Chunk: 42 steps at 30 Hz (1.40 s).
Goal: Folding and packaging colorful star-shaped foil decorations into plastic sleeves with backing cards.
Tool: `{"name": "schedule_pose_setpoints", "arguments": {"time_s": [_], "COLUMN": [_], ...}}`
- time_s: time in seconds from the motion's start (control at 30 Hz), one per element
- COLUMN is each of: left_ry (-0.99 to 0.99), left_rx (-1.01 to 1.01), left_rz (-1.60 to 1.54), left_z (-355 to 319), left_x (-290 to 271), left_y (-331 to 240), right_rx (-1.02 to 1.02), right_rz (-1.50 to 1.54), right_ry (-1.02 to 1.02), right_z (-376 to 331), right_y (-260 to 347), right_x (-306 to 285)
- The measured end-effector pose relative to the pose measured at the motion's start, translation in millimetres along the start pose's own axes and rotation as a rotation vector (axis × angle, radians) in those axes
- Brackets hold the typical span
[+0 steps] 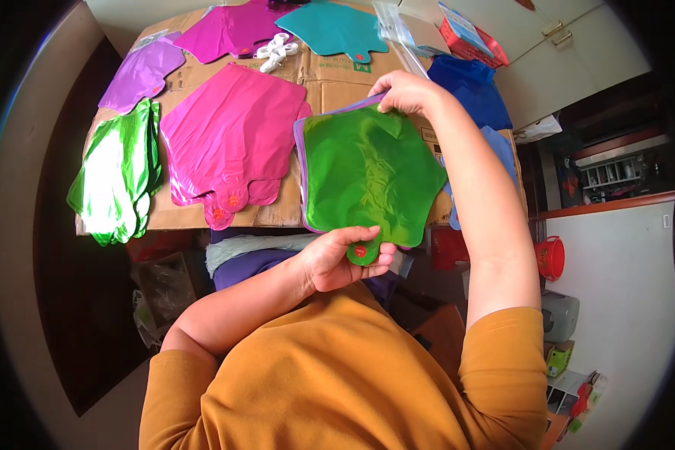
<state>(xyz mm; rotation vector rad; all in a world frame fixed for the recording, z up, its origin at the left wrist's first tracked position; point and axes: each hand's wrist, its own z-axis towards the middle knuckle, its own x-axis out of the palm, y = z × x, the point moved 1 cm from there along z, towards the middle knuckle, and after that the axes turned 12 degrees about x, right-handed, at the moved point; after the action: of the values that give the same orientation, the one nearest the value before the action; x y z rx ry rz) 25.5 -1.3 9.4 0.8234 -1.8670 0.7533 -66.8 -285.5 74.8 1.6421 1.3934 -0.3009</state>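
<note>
A stack of flat, uninflated foil balloons hangs over the table's front edge, with a shiny green foil balloon (pixel 337 165) on top and purple edges showing beneath. My left hand (pixel 328 261) pinches the green balloon's neck tab, which bears a small red mark, between thumb and fingers. At the stack's far edge, my right hand (pixel 406 94) is closed on the top rim with thumb and fingertips. To the left lies a pile of pink foil balloons (pixel 229 135), its tabs toward me. A light green foil pile (pixel 116 172) rests farther left.
Cardboard (pixel 326 82) covers the table. Around its far side lie lilac (pixel 139 79), magenta (pixel 229 30), teal (pixel 334 30) and dark blue (pixel 469 90) foil piles. White cord bundles (pixel 276 52) sit between them. A red basket (pixel 472 41) stands at the back right.
</note>
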Motion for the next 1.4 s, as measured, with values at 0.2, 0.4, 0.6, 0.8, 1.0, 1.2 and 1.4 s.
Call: {"name": "schedule_pose_setpoints", "arguments": {"time_s": [0.2,0.4,0.6,0.8,1.0,1.2,1.4], "left_ry": [-0.044,-0.049,-0.119,-0.151,-0.157,0.15,0.299], "left_rx": [-0.018,0.028,0.058,0.085,0.082,0.004,0.046], "left_rz": [0.059,0.16,0.126,0.124,0.113,0.007,-0.06], "left_z": [2,3,0,5,2,6,3], "left_x": [-13,-11,7,4,1,-21,-35], "left_y": [4,13,10,12,9,4,-3], "right_rx": [-0.116,0.13,0.202,0.109,0.174,0.062,0.045], "right_rz": [0.011,-0.06,-0.104,-0.12,0.422,0.16,0.232], "right_ry": [-0.16,-0.358,-0.355,-0.503,0.079,-0.143,-0.13], "right_z": [-7,1,-1,21,-9,0,-3], "right_y": [10,15,35,11,-2,-10,-8], "right_x": [31,29,33,30,3,16,20]}}
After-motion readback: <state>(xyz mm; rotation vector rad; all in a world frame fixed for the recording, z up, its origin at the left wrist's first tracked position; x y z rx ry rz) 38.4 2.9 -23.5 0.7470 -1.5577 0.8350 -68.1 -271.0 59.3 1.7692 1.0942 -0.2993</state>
